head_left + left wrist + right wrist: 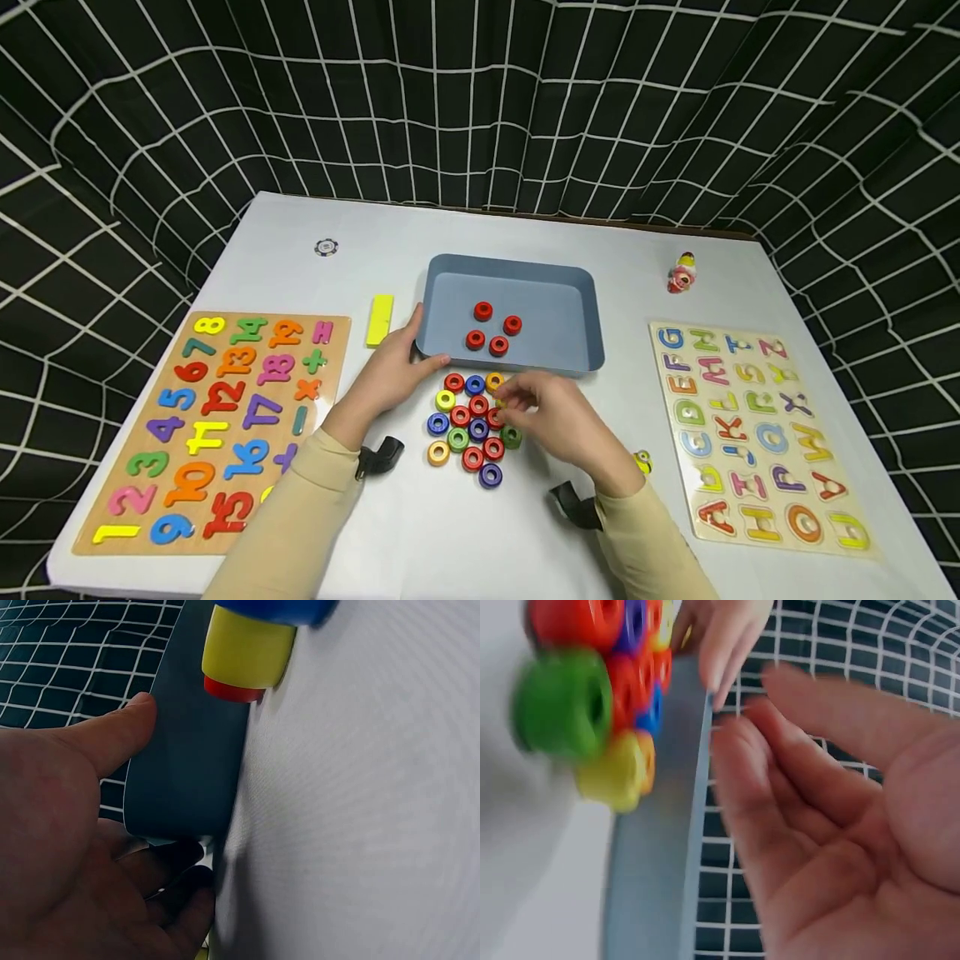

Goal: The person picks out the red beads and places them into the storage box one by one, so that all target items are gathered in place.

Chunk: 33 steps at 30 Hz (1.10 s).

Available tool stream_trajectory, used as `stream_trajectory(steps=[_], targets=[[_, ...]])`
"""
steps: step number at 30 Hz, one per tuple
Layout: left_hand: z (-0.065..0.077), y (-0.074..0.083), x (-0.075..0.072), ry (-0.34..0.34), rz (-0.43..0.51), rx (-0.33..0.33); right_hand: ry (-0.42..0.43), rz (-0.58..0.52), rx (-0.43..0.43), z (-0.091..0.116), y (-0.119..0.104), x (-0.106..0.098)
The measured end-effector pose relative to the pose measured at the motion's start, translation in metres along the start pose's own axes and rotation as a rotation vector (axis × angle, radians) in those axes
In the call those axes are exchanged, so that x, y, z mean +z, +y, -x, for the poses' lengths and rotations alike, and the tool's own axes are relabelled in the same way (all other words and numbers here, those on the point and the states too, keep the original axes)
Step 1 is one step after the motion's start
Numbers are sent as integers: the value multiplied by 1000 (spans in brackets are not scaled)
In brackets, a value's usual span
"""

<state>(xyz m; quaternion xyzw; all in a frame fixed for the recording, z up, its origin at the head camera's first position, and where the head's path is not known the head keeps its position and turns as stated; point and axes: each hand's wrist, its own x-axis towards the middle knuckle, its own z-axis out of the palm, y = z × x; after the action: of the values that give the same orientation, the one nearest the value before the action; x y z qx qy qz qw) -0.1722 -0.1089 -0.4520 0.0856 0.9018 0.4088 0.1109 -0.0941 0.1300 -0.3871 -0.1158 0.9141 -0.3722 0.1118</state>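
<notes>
A blue-grey tray (536,292) with several red ring-shaped beads (483,311) lies mid-table. At its near left corner, my left hand (393,367) holds the tray, thumb along the near wall and fingers on the left wall. In the left wrist view the thumb lies against the tray wall (187,772). A cluster of colored ring beads, among them a blue bead (490,476), stands before the tray. Over the cluster's right side hovers my right hand (551,412), its thumb and fingers apart, nothing between them. The right wrist view shows a green bead (562,705) near it.
A number board (337,333) lies at the left, a letter board (735,458) at the right. A yellow block (380,320) sits left of the tray, with a poker chip (326,247) behind. Small figures (682,273) stand on the right. Dark grid cloth surrounds the table.
</notes>
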Motion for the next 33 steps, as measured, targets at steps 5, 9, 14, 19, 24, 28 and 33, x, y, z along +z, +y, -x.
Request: stream_trajectory(steps=[5, 9, 14, 19, 24, 28, 33], targets=[[0, 1, -1, 1, 0, 5, -87, 55, 20, 27, 2, 21], [1, 1, -3, 4, 1, -1, -5, 125, 55, 35, 3, 29], [1, 0, -3, -3, 2, -4, 59, 158, 59, 37, 4, 36], [0, 0, -2, -10, 11, 1, 86, 231, 38, 38, 5, 41], [0, -1, -1, -6, 11, 0, 99, 299, -10, 40, 6, 46], [-1, -2, -1, -4, 6, 1, 109, 299, -12, 42, 7, 48], [-1, -2, 0, -3, 3, 4, 105, 272, 38, 46, 8, 47]])
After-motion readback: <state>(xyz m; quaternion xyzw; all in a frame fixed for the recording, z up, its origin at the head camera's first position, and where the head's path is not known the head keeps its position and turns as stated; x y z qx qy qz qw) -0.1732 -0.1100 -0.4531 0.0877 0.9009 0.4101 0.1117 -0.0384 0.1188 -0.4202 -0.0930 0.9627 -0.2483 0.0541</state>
